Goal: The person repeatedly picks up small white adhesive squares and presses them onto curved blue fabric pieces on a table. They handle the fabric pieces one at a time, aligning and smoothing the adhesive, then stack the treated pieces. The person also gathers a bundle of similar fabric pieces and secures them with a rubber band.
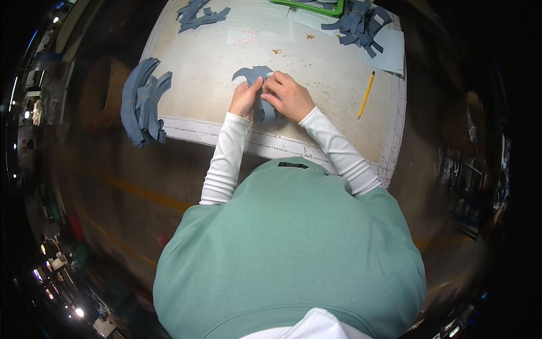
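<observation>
Near the front middle of the table, a bundle of blue-grey cut fabric pieces (pixel 266 113) is between my hands. My left hand (pixel 244 100) grips it from the left, thumb pointing up along the cloth. From the right, my right hand (pixel 289 97) has its fingers bent and pinched at the bundle's upper right part. Curved ends of the pieces stick out above my left hand and below both hands. My fingers hide the bundle's middle. Whether something small is between the right fingertips cannot be seen.
Curved stacks of blue-grey fabric (pixel 138 107) overhang the table's left edge. A yellow pencil (pixel 366 95) lies at right. Rubber bands (pixel 277 51), lined paper sheets (pixel 257 20) and a green-rimmed tray (pixel 333 11) are farther back. A fabric pile (pixel 358 25) lies back right, more strips (pixel 203 20) back left.
</observation>
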A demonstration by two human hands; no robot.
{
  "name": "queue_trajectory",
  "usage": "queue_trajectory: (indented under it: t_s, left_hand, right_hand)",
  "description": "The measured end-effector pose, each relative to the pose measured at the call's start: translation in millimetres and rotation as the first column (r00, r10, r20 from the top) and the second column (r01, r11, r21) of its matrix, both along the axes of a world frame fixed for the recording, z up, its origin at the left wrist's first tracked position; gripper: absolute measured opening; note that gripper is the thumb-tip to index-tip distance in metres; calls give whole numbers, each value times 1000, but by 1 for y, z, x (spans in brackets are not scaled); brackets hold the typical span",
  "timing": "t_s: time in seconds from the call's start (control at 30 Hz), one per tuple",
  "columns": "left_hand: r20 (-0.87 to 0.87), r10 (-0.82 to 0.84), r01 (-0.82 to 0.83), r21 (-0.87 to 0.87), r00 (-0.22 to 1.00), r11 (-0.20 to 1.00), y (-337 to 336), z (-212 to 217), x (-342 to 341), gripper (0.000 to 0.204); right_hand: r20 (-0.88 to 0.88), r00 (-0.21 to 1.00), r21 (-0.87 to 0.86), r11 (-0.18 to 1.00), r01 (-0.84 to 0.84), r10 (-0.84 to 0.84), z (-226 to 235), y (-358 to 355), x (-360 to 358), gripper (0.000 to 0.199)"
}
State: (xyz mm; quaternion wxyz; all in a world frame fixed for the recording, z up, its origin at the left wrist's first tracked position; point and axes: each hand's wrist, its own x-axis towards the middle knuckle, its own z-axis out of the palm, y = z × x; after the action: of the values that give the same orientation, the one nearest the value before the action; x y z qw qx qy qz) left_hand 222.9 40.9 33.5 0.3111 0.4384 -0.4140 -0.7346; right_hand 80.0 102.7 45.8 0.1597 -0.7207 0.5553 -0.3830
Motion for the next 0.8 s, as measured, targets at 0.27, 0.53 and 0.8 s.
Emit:
queue_trajectory:
  t_s: [0.27, 0.53, 0.8]
  left_hand:
    - [-164, 260, -273, -56, 951, 961, -61, -10, 11, 28]
    - [-167, 229, -271, -306, 959, 913, -85, 42, 49, 28]
    - [28, -75, 78, -129, 997, 989, -54, -3, 19, 38]
  right_hand:
    - [109, 980, 71, 982, -176, 168, 1, 53, -9, 16]
    - [184, 982, 487, 871, -60, -35, -31, 68, -63, 19]
    - [364, 820, 256, 894, 367, -441, -53, -3, -85, 19]
